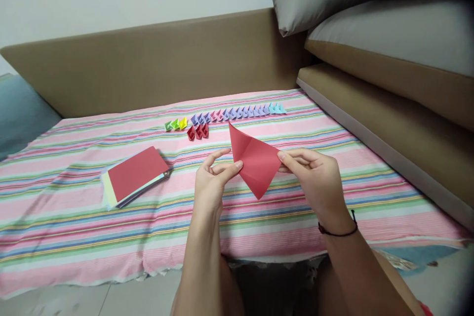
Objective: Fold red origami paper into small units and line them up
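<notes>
A red paper sheet (255, 159), folded into a triangle, is held up above the striped cloth (92, 217). My left hand (212, 181) pinches its left edge between thumb and fingers. My right hand (314, 181) pinches its right corner; a dark band circles that wrist. Farther back on the cloth lies a row of small folded paper pieces (237, 112) in green, yellow, purple, pink and blue. Three red folded pieces (197, 132) sit just in front of that row.
A stack of coloured paper sheets (135, 176) with a red one on top lies on the cloth at the left. A brown padded backrest (155, 59) runs behind. Brown and grey cushions (392, 54) pile up at the right. My knees show below the cloth's front edge.
</notes>
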Tool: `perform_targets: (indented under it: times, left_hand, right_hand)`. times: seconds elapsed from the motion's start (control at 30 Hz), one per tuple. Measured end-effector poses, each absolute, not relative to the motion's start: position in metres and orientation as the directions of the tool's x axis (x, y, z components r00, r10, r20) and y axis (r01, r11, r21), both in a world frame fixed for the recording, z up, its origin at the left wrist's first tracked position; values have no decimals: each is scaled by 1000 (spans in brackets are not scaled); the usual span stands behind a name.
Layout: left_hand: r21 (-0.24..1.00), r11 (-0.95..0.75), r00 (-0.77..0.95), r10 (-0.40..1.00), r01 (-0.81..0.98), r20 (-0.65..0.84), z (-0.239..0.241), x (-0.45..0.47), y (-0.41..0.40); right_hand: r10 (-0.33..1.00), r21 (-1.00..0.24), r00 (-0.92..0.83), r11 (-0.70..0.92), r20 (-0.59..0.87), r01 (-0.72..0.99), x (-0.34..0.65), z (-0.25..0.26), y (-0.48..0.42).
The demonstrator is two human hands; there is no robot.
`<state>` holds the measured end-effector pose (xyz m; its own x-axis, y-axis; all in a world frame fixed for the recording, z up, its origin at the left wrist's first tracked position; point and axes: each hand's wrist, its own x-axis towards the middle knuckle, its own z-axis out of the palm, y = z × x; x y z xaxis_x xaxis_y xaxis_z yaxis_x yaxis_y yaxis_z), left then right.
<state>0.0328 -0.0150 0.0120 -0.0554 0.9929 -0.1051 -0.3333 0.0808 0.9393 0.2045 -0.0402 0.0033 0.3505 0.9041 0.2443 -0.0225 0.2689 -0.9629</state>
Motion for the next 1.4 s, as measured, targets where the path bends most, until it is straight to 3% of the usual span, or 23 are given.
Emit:
perform_targets:
  times: [0.23,0.63,1.4]
  left_hand:
    - [937,108,36,994,-332,-101,15,34,-17]
    - [960,70,-58,994,-270,-89,15,30,-18]
    - [921,69,-61,993,-383,-100,11,33,-15]
  right_hand:
    - [919,-960,290,280,266,-8,206,4,-41]
    - [931,-966,271,259,246,-13,211,3,-40]
    - [979,-987,123,161,159,-6,220,5,-41]
